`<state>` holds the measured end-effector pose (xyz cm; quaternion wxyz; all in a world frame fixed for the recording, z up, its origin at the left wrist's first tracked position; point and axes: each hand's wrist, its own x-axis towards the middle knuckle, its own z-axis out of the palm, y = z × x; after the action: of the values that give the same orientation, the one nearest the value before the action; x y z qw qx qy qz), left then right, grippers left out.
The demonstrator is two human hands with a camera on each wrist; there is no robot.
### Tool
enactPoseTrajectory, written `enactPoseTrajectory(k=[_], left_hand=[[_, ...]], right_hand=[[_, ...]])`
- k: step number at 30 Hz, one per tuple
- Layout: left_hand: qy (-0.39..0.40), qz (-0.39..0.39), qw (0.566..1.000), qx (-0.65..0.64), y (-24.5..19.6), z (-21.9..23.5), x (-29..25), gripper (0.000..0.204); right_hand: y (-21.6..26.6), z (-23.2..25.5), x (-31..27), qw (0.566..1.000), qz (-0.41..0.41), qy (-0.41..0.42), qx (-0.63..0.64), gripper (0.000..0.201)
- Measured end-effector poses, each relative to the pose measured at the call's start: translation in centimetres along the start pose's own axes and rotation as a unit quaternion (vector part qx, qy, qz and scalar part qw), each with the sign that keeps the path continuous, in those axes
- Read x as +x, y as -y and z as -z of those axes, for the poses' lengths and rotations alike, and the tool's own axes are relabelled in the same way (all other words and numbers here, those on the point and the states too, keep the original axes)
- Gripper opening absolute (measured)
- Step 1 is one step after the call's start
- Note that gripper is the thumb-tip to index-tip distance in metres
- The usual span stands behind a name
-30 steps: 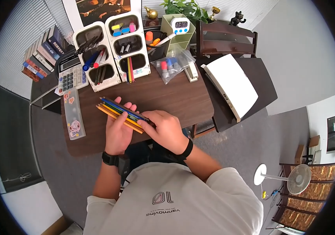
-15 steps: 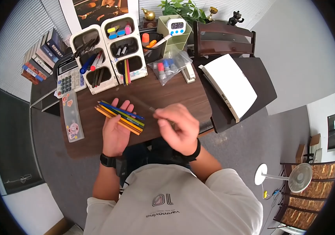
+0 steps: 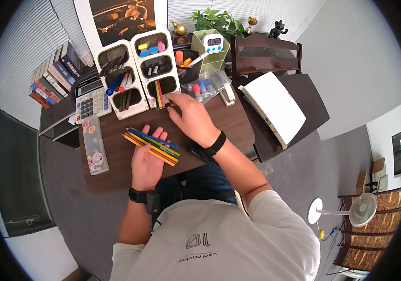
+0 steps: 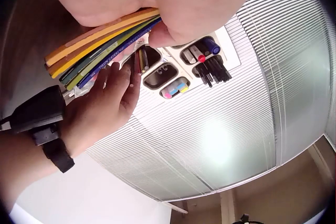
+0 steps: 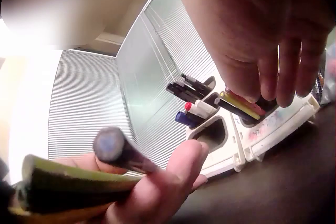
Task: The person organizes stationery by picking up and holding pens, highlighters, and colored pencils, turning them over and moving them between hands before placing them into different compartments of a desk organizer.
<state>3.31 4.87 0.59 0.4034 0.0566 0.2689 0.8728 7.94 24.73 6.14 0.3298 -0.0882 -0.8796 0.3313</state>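
Observation:
A bundle of coloured pencils (image 3: 156, 147), orange, yellow, green and blue, lies across the palm of my left hand (image 3: 146, 167), the thumb clamped over it. Their ends fan out large in the left wrist view. My right hand (image 3: 193, 119) reaches forward to the lower right compartment of the white desk organizer (image 3: 137, 113), its fingertips pinching a dark pencil by its end; the fingers hide most of it. Other slim pencils (image 3: 158, 91), red and yellow among them, stand in that compartment, right beside the fingertips.
Markers (image 3: 125, 82) and black pens fill the organizer's left side. To its right lie a plastic bag (image 3: 205, 89) of bottles and a stapler (image 3: 227, 95). A calculator (image 3: 91, 105) and a stickered case (image 3: 96, 150) lie at left. A white box (image 3: 275, 107) rests farther right.
My right hand has left the bundle, carrying one dark pencil forward to the organizer's lower right compartment. The left hand keeps the remaining pencils near the table's front.

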Motion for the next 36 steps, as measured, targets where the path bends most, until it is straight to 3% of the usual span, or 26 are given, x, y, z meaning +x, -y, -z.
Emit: enactPoseTrajectory(k=[7,10,12,14,16,18,19,21,23,26,30,33,36], left_hand=[[0.003,0.004,1.000,0.001,0.0,0.0,0.0,0.061],[0.004,0.001,1.000,0.001,0.2,0.1,0.1,0.060],[0.002,-0.007,1.000,0.003,0.4,0.2,0.0,0.060],[-0.001,-0.010,1.000,0.030,0.2,-0.1,0.1,0.058],[-0.003,-0.005,0.999,0.038,0.1,-0.2,0.2,0.058],[-0.010,-0.004,0.999,0.043,0.2,-0.4,0.1,0.057],[-0.020,-0.003,0.999,0.040,0.2,-0.6,0.1,0.059],[-0.029,-0.006,0.999,0.038,0.1,-0.7,0.1,0.060],[0.018,0.023,0.998,-0.054,-0.1,0.1,0.2,0.062],[0.049,0.034,0.997,-0.056,-0.3,1.1,0.4,0.063],[0.039,0.033,0.998,0.019,-0.5,0.3,0.3,0.064],[0.010,0.034,0.998,0.046,-0.4,-0.2,0.0,0.064],[-0.011,0.020,0.999,0.045,-0.1,-0.2,0.0,0.061]], right_hand=[[1.7,0.6,-1.0,0.999,-0.026,-0.002,-0.025,0.035],[2.9,1.6,-3.4,0.999,-0.020,-0.039,-0.018,0.028],[4.0,2.1,-5.5,0.988,-0.116,0.097,0.011,0.022],[4.2,1.9,-7.3,0.987,-0.110,0.117,0.004,0.024],[3.6,1.5,-8.3,0.989,-0.106,0.106,0.011,0.023],[3.2,1.3,-8.8,0.998,-0.059,0.020,0.013,0.016],[3.3,1.4,-8.9,0.998,-0.060,0.023,0.016,0.016],[3.9,2.1,-8.7,0.990,-0.099,-0.034,0.097,0.012],[4.1,3.1,-8.8,0.979,-0.096,-0.065,0.168,0.015],[3.3,4.4,-9.1,0.937,-0.055,-0.135,0.318,0.018],[2.7,5.6,-7.0,0.937,-0.018,-0.186,0.294,0.020],[1.9,5.3,-4.5,0.982,0.014,-0.166,0.085,0.026],[1.0,3.3,-2.3,0.992,0.035,-0.125,0.008,0.025]])
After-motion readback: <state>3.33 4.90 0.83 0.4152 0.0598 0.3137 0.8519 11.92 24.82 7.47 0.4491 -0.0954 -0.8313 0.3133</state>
